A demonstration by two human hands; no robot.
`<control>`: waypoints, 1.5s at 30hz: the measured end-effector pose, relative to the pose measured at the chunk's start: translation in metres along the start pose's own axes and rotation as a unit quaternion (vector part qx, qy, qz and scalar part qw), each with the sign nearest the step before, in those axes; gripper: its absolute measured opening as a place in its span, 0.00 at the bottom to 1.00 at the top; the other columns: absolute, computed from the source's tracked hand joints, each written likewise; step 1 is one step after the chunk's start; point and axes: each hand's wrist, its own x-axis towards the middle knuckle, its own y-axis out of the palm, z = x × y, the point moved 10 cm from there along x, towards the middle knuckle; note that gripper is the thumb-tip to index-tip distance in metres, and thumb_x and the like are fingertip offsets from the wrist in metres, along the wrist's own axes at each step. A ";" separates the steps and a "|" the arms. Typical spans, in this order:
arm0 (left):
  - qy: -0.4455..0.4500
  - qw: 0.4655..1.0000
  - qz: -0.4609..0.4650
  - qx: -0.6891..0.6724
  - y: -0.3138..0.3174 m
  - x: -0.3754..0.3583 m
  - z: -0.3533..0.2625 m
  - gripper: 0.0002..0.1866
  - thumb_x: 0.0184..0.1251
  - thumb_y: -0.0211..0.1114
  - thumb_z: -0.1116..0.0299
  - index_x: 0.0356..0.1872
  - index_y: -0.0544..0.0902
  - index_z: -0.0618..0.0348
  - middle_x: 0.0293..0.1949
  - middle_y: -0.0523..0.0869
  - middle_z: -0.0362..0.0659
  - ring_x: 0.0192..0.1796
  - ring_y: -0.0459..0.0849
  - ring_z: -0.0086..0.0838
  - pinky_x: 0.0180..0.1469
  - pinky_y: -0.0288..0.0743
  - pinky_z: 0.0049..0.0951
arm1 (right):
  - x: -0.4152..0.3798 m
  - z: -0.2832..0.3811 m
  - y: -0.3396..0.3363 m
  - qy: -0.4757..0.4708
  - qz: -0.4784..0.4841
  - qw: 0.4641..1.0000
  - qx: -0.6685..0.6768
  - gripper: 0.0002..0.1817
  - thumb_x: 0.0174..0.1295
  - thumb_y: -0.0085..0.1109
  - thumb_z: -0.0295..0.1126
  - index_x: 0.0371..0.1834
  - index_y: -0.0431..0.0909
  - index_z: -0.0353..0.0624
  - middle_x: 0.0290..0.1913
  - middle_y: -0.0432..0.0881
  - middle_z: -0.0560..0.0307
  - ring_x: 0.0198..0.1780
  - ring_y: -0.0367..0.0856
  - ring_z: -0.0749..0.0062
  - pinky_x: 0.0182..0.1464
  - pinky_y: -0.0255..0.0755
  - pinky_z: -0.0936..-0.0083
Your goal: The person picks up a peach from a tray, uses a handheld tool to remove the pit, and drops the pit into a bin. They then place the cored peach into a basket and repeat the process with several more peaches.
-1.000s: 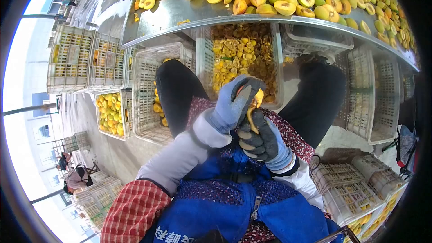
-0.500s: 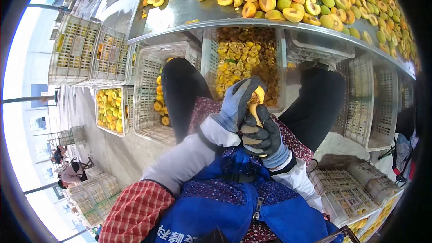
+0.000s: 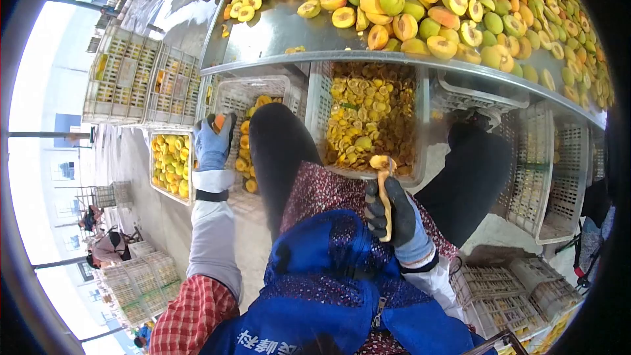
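My left hand (image 3: 211,148), in a blue-grey glove, is out to the left over the rim of a white crate (image 3: 253,85). Its fingers are round an orange peach half (image 3: 219,121), mostly hidden by the glove. Yellow-orange peach halves (image 3: 246,144) lie in that crate. Close to my lap, my right hand (image 3: 399,217), gloved in black and blue, grips a pitting tool (image 3: 385,200) with a pale curved wooden handle. The tool's upper end is yellowish-brown; its blade is hard to make out.
Ahead stands a metal table (image 3: 276,36) heaped with cut peaches (image 3: 453,0). Below its edge, between my knees, a crate (image 3: 318,98) holds scraps and pits (image 3: 368,105). Stacked crates (image 3: 125,75) stand left, beside a crate of yellow fruit (image 3: 172,164); more crates (image 3: 526,177) are right.
My left hand has left the right one and swung left to the crate, carrying the peach half. My right hand stays near my lap with the pitting tool. The view has shifted slightly.
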 end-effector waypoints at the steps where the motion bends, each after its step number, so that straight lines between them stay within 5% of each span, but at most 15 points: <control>1: 0.002 1.000 -0.003 0.003 -0.002 0.008 -0.008 0.21 0.61 0.61 0.57 0.46 0.77 0.66 0.45 0.79 0.50 0.45 0.79 0.32 0.48 0.72 0.27 | -0.002 0.007 0.007 -0.019 0.023 0.999 -0.013 0.20 0.66 0.42 0.52 0.39 0.69 0.45 0.18 0.65 0.66 0.13 0.61 0.83 0.12 0.55 0.86; 3: 0.042 0.965 -0.002 -0.258 -0.004 0.020 -0.043 0.23 0.59 0.64 0.60 0.50 0.75 0.68 0.48 0.77 0.53 0.48 0.78 0.33 0.50 0.71 0.28 | -0.001 0.013 0.016 -0.035 0.105 0.994 -0.013 0.18 0.63 0.49 0.51 0.40 0.71 0.48 0.23 0.72 0.65 0.17 0.69 0.80 0.15 0.62 0.84; 5: 0.105 0.905 0.090 -0.403 0.010 0.034 -0.127 0.21 0.59 0.64 0.65 0.51 0.75 0.67 0.47 0.78 0.52 0.49 0.77 0.35 0.51 0.70 0.29 | 0.016 0.012 0.001 -0.030 0.072 0.997 -0.018 0.17 0.63 0.49 0.50 0.40 0.71 0.47 0.23 0.72 0.65 0.17 0.69 0.80 0.16 0.63 0.84; 7: 0.314 0.894 -0.002 -0.318 -0.046 0.029 -0.248 0.22 0.55 0.66 0.62 0.49 0.77 0.62 0.47 0.78 0.51 0.48 0.78 0.39 0.51 0.70 0.31 | 0.021 0.017 -0.013 -0.019 0.008 0.999 -0.044 0.15 0.63 0.50 0.47 0.38 0.72 0.46 0.23 0.73 0.65 0.18 0.70 0.79 0.17 0.64 0.85; 9: 0.393 0.849 -0.001 -0.353 -0.057 0.033 -0.339 0.28 0.53 0.64 0.50 0.52 0.76 0.56 0.48 0.77 0.51 0.53 0.75 0.42 0.53 0.69 0.37 | 0.024 0.018 -0.016 -0.018 0.001 0.999 -0.031 0.15 0.64 0.50 0.47 0.37 0.72 0.46 0.22 0.73 0.65 0.18 0.70 0.80 0.17 0.65 0.85; 14: 0.498 0.826 -0.037 -0.260 -0.020 0.027 -0.487 0.32 0.47 0.65 0.46 0.58 0.70 0.32 0.61 0.66 0.45 0.63 0.60 0.49 0.59 0.62 0.50 | 0.029 0.031 -0.014 -0.042 -0.002 0.999 -0.009 0.16 0.65 0.48 0.47 0.37 0.72 0.45 0.21 0.72 0.65 0.17 0.70 0.80 0.17 0.65 0.85; 19: 0.501 0.834 0.024 -0.231 0.009 0.058 -0.474 0.30 0.53 0.60 0.49 0.60 0.67 0.34 0.58 0.70 0.46 0.57 0.72 0.44 0.57 0.68 0.41 | 0.026 0.042 -0.031 -0.081 -0.071 0.994 -0.009 0.20 0.64 0.45 0.52 0.40 0.71 0.45 0.20 0.69 0.67 0.15 0.65 0.82 0.14 0.60 0.85; 23: 0.448 0.860 0.201 -0.141 0.067 0.074 -0.420 0.33 0.52 0.60 0.45 0.60 0.69 0.44 0.59 0.70 0.49 0.59 0.71 0.44 0.58 0.66 0.36 | 0.026 0.046 -0.027 -0.074 -0.061 0.995 -0.005 0.19 0.65 0.46 0.51 0.39 0.71 0.45 0.20 0.69 0.68 0.16 0.65 0.83 0.15 0.60 0.86; 26: 0.415 0.879 0.207 -0.116 0.096 0.097 -0.375 0.35 0.52 0.61 0.42 0.59 0.70 0.49 0.61 0.67 0.50 0.61 0.68 0.42 0.60 0.63 0.34 | 0.019 0.046 -0.033 -0.081 -0.082 0.993 -0.012 0.19 0.65 0.46 0.49 0.40 0.71 0.44 0.20 0.68 0.67 0.17 0.65 0.83 0.15 0.60 0.86; 30: 0.437 0.897 0.045 -0.054 0.043 0.078 -0.341 0.29 0.52 0.61 0.48 0.55 0.73 0.47 0.57 0.71 0.47 0.58 0.70 0.41 0.58 0.64 0.38 | 0.010 0.052 -0.009 -0.083 0.010 0.996 0.008 0.19 0.65 0.46 0.49 0.43 0.70 0.43 0.21 0.68 0.66 0.16 0.64 0.82 0.14 0.59 0.86; 33: 0.444 0.855 -0.047 -0.265 -0.030 0.018 -0.317 0.22 0.50 0.67 0.66 0.49 0.75 0.56 0.45 0.78 0.49 0.45 0.78 0.45 0.44 0.74 0.37 | -0.003 0.064 0.035 -0.073 0.220 0.964 0.132 0.21 0.64 0.47 0.50 0.46 0.68 0.43 0.20 0.66 0.65 0.14 0.61 0.83 0.12 0.57 0.86; 36: 0.448 0.823 0.106 -0.333 -0.038 -0.054 -0.298 0.24 0.45 0.70 0.67 0.47 0.75 0.56 0.41 0.78 0.49 0.40 0.80 0.45 0.39 0.75 0.37 | -0.011 0.072 0.052 -0.126 0.229 0.963 0.059 0.21 0.64 0.46 0.51 0.45 0.68 0.43 0.19 0.64 0.65 0.14 0.61 0.83 0.12 0.55 0.87; 38: 0.484 0.793 0.122 -0.349 -0.041 -0.096 -0.285 0.26 0.41 0.70 0.68 0.46 0.75 0.59 0.43 0.78 0.51 0.42 0.80 0.46 0.42 0.75 0.36 | 0.015 0.066 0.037 -0.114 0.101 0.988 0.012 0.21 0.64 0.45 0.52 0.42 0.69 0.43 0.18 0.64 0.67 0.13 0.59 0.84 0.12 0.52 0.88; 41: 0.403 0.811 0.163 -0.391 -0.029 -0.100 -0.255 0.25 0.40 0.70 0.67 0.45 0.76 0.60 0.44 0.77 0.51 0.43 0.80 0.46 0.43 0.76 0.36 | 0.057 0.041 -0.025 -0.046 -0.092 0.995 0.015 0.23 0.62 0.46 0.57 0.38 0.70 0.46 0.18 0.63 0.69 0.15 0.59 0.85 0.13 0.52 0.89; 45: 0.467 0.834 0.116 -0.272 -0.042 -0.117 -0.235 0.25 0.42 0.67 0.71 0.47 0.76 0.58 0.47 0.76 0.49 0.44 0.79 0.46 0.44 0.75 0.36 | 0.037 0.056 0.006 -0.114 -0.116 0.985 -0.061 0.21 0.62 0.47 0.55 0.38 0.70 0.49 0.19 0.63 0.69 0.15 0.59 0.85 0.13 0.52 0.89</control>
